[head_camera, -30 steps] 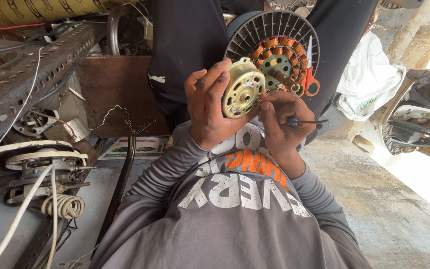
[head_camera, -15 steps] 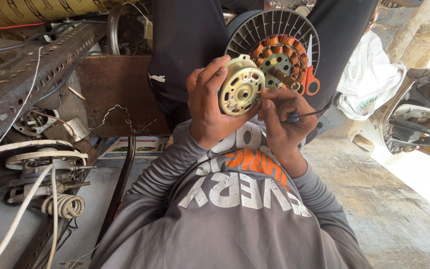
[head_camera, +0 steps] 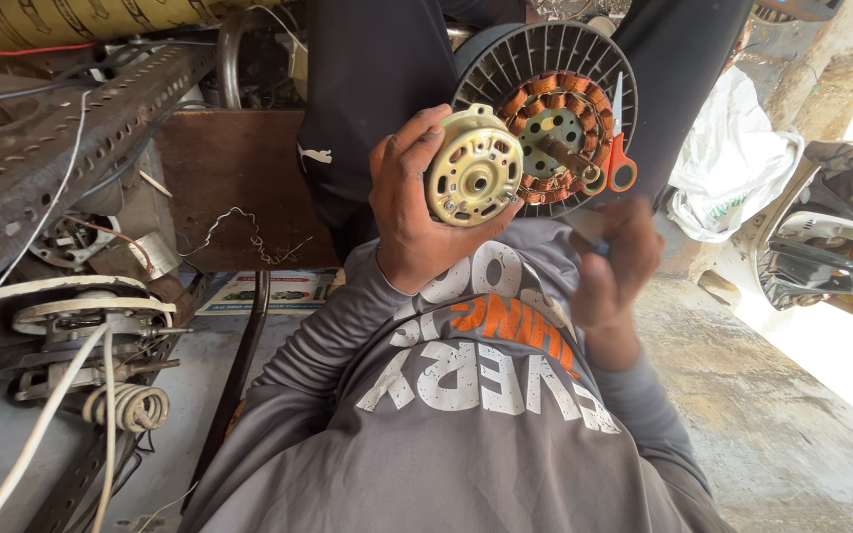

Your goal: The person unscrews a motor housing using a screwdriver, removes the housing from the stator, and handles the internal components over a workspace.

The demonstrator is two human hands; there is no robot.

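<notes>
Your left hand (head_camera: 412,212) grips a round, cream-yellow motor end cover (head_camera: 473,178) by its rim, thumb on the lower edge and fingers wrapped over the far side, its hub hole facing you. It is raised in front of your chest, just before a dark finned motor housing (head_camera: 505,69) that rests between your knees, with copper windings (head_camera: 545,99) ringed inside it.

The risk, as it looks: the cover is pinched by its edge alone, so a loosened hold could drop it onto the windings and nick the wire. Orange-handled scissors (head_camera: 619,148) lie across the housing rim and could slide off if the housing tilts.

Your right hand (head_camera: 609,262) is motion-blurred, curled closed below and right of the cover, near your shirt. A thin dark tool seems to be held in it, but the blur hides what it is. Your left wrist is bent back and both elbows are tucked close.

A white plastic bag (head_camera: 733,168) lies to the right.
</notes>
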